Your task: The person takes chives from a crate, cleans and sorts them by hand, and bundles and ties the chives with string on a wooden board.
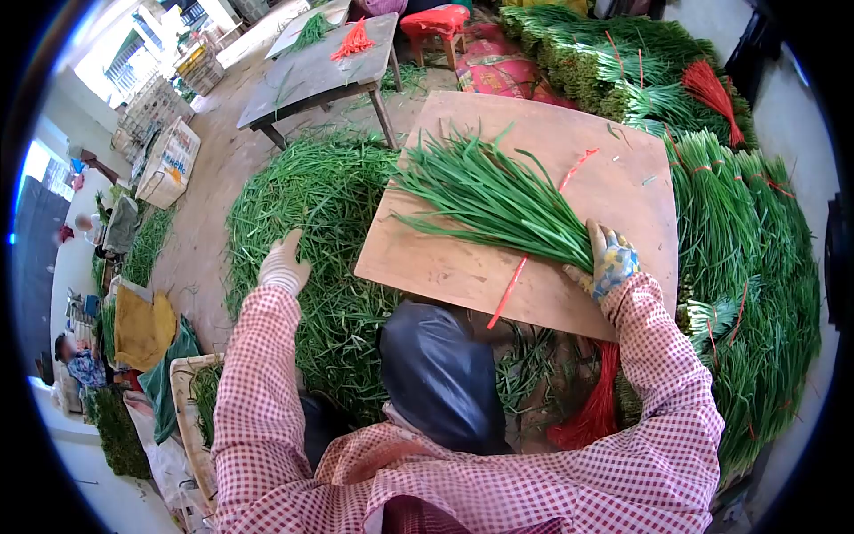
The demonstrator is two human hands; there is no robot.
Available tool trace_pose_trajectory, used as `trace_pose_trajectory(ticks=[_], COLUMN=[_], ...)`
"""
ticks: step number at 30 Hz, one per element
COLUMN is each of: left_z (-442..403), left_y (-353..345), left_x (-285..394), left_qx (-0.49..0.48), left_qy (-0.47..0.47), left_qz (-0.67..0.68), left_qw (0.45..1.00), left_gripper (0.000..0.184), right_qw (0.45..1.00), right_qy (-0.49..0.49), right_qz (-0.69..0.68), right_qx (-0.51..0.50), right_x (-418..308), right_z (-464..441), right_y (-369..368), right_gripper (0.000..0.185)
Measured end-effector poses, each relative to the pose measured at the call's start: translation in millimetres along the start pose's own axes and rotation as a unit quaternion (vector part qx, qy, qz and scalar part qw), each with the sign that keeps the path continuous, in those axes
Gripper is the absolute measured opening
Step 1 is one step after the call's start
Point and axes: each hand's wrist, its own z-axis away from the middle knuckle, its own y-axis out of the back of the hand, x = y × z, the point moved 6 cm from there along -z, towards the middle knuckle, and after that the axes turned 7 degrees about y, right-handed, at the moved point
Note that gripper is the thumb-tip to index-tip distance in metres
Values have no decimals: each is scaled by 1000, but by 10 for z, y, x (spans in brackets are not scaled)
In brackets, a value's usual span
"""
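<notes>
A bundle of long green leaves (pixel 498 198) lies on the wooden board (pixel 400 254), fanned out toward the upper left. My right hand (pixel 610 258), in a patterned glove, is closed around the gathered end of the bundle at the board's right side. Under the bundle runs a red tie strip (pixel 508 292), with both its ends showing. My left hand (pixel 286 263), in a pale glove, hovers over the heap of loose green leaves (pixel 307 191), fingers apart and holding nothing.
Tied green bundles (pixel 729 209) are stacked along the right. Red strips (pixel 596 405) hang below the board. A grey table (pixel 311 76) and a red stool (pixel 434 22) stand ahead. Crates (pixel 169 163) and other people (pixel 82 360) are at the left.
</notes>
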Motion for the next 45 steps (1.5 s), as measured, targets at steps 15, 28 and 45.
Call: trace_pose_trajectory(ticks=[15,28,45], left_z=[172,-51,2773], left_y=[-179,19,-341], left_x=[3236,707,-1333], left_qx=[-14,114,24], left_qy=[-448,-163,-105], left_qz=[22,277,484], left_qw=[894,940,868], left_gripper=[22,20,25], right_qw=[1000,997,950], right_qy=[-5,-1,290], right_qz=[13,-46,-9], right_qx=[-1,60,120], right_x=[17,-44,-1209], right_z=[19,-6,-1783], right_y=[-46,61,284], right_gripper=[85,80,76])
